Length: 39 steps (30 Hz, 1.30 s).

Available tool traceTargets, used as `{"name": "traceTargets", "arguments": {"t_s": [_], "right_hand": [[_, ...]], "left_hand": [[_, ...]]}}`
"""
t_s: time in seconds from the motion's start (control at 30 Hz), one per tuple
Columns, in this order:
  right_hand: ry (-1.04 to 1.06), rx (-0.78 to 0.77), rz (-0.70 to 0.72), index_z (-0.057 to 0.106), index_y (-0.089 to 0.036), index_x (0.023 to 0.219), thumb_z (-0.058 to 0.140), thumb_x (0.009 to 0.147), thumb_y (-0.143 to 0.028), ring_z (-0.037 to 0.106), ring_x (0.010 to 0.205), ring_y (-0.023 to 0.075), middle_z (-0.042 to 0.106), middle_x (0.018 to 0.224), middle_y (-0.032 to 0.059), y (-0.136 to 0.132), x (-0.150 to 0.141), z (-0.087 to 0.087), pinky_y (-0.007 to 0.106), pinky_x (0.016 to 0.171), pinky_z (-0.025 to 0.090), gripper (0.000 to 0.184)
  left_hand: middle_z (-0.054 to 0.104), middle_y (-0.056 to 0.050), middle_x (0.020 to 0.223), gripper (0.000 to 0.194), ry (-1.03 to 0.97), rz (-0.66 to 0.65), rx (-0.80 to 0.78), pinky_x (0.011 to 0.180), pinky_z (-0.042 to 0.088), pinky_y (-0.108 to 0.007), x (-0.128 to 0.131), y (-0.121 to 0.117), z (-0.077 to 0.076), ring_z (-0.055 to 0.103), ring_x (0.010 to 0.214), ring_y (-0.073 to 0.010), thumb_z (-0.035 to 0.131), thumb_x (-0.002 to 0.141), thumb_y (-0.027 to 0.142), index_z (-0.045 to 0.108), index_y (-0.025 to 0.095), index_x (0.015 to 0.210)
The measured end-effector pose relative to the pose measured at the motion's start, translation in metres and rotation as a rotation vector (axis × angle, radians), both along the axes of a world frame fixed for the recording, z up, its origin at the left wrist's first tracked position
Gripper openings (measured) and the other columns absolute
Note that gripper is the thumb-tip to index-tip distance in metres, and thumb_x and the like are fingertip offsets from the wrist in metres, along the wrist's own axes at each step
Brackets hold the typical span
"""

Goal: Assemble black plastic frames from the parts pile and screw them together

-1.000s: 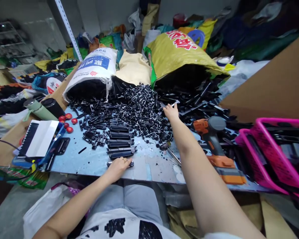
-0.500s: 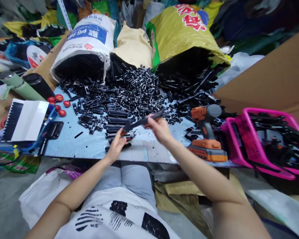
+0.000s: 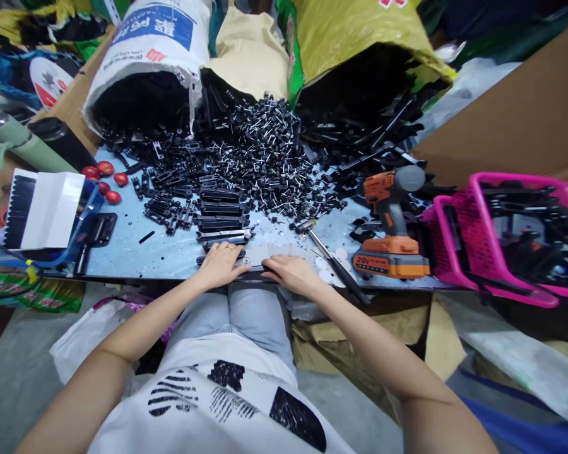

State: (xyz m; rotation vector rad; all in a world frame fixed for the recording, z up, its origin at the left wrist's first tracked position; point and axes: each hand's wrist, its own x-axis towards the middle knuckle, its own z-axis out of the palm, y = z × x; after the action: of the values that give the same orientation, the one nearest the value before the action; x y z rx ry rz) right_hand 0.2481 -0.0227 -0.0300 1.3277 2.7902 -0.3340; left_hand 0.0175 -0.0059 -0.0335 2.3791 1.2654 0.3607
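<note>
At the table's front edge, my left hand (image 3: pixel 221 265) and my right hand (image 3: pixel 291 273) hold a dark, narrow plastic bar (image 3: pixel 255 270) low over the work spot. My left thumb meets its left end, while the left fingers lie over the nearest pieces of a row of black bars (image 3: pixel 222 209). The right fingers are bent over the bar's other end, and much of it is hidden under both hands. A hammer (image 3: pixel 330 257) with a black grip lies just right of my right hand. Beyond the hands spreads a heap of small black pieces with metal pins (image 3: pixel 269 151).
An orange cordless drill (image 3: pixel 390 221) stands at the right beside pink baskets (image 3: pixel 487 233) of black parts. Open sacks, one white (image 3: pixel 123 79) and one yellow (image 3: pixel 355 47), line the back. Red fruits (image 3: pixel 113 197), a blue tray (image 3: pixel 88 211) and bottles (image 3: pixel 59 142) sit left.
Both hands have come down toward the front edge, bringing the dark bar from a raised, slanted position to low and nearly level. The hammer now shows. The view has tilted downward.
</note>
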Motion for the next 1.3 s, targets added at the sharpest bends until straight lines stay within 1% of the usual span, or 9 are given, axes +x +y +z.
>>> {"name": "traceTargets", "arguments": {"t_s": [0.23,0.37,0.6,0.73,0.87,0.97,1.13,1.23,1.3], "right_hand": [[-0.064,0.006,-0.05,0.057,-0.019,0.098,0.037,0.092,-0.052,0.059,0.077,0.0171,0.063,0.088,0.0062,0.002,-0.012,-0.013,0.025,0.059,0.028,0.039],[-0.051,0.106,-0.066,0.058,-0.02,0.101,0.03,0.095,-0.049,0.056,0.079,0.0183,0.063,0.089,0.0078,-0.01,-0.018,-0.005,0.028,0.061,0.026,0.041],[-0.042,0.199,-0.064,0.06,-0.018,0.098,0.031,0.097,-0.04,0.051,0.078,0.0181,0.063,0.085,0.0094,-0.016,-0.032,0.025,0.031,0.062,0.022,0.036],[-0.023,0.261,-0.053,0.06,-0.017,0.094,0.035,0.096,-0.042,0.05,0.076,0.0172,0.062,0.083,0.0081,-0.007,-0.026,0.017,0.031,0.063,0.021,0.036],[0.028,0.268,-0.081,0.062,-0.017,0.095,0.036,0.095,-0.044,0.05,0.078,0.0169,0.063,0.082,0.007,-0.006,-0.001,-0.011,0.029,0.065,0.024,0.038],[0.068,0.263,-0.109,0.061,-0.019,0.106,0.037,0.094,-0.046,0.051,0.088,0.0185,0.065,0.096,0.0078,-0.006,0.021,-0.026,0.029,0.072,0.029,0.039],[0.068,0.362,-0.393,0.057,-0.015,0.114,0.038,0.094,-0.033,0.049,0.097,0.0232,0.062,0.109,0.0116,0.027,0.043,-0.031,0.033,0.077,0.032,0.033],[0.005,0.384,-0.485,0.058,-0.013,0.111,0.042,0.091,-0.025,0.047,0.098,0.0259,0.063,0.103,0.0141,0.062,0.046,-0.033,0.035,0.078,0.032,0.029],[-0.027,0.335,-0.475,0.061,-0.013,0.102,0.042,0.089,-0.02,0.048,0.095,0.0259,0.064,0.094,0.0139,0.079,0.045,-0.033,0.036,0.078,0.032,0.024]], "left_hand": [[0.058,-0.015,0.105,0.064,0.169,-0.098,0.074,0.088,0.041,-0.041,-0.002,0.005,-0.011,0.052,0.101,-0.0289,0.053,0.08,0.059,0.046,0.011,0.121],[0.057,-0.012,0.105,0.063,0.105,-0.058,0.067,0.079,0.045,-0.038,-0.009,0.001,-0.014,0.056,0.096,-0.0283,0.063,0.072,0.058,0.046,0.014,0.115],[0.059,-0.009,0.1,0.042,-0.017,-0.11,0.11,0.077,0.047,-0.032,-0.021,0.004,-0.02,0.06,0.092,-0.0234,0.062,0.077,0.046,0.049,0.017,0.104],[0.06,-0.008,0.097,0.042,0.005,-0.071,0.143,0.073,0.047,-0.032,-0.017,0.003,-0.022,0.061,0.089,-0.0231,0.062,0.077,0.047,0.049,0.017,0.104],[0.058,-0.012,0.107,0.043,0.088,-0.21,0.191,0.08,0.045,-0.034,0.014,0.014,-0.011,0.055,0.103,-0.0253,0.058,0.082,0.047,0.049,0.015,0.11],[0.053,-0.013,0.121,0.029,0.148,-0.232,0.3,0.088,0.039,-0.039,0.061,0.049,-0.002,0.047,0.113,-0.0265,0.047,0.09,0.032,0.051,0.016,0.115],[0.063,-0.013,0.097,0.024,0.336,-0.231,0.215,0.084,0.039,-0.038,0.133,0.12,-0.003,0.054,0.097,-0.0237,0.039,0.088,0.008,0.063,0.01,0.093],[0.063,-0.015,0.096,0.024,0.336,-0.228,0.22,0.081,0.04,-0.036,0.134,0.129,0.0,0.056,0.093,-0.0236,0.04,0.087,0.006,0.064,0.008,0.09],[0.061,-0.015,0.098,0.025,0.272,-0.191,0.27,0.08,0.042,-0.035,0.109,0.119,0.008,0.056,0.093,-0.0232,0.039,0.088,0.007,0.063,0.009,0.095]]}}
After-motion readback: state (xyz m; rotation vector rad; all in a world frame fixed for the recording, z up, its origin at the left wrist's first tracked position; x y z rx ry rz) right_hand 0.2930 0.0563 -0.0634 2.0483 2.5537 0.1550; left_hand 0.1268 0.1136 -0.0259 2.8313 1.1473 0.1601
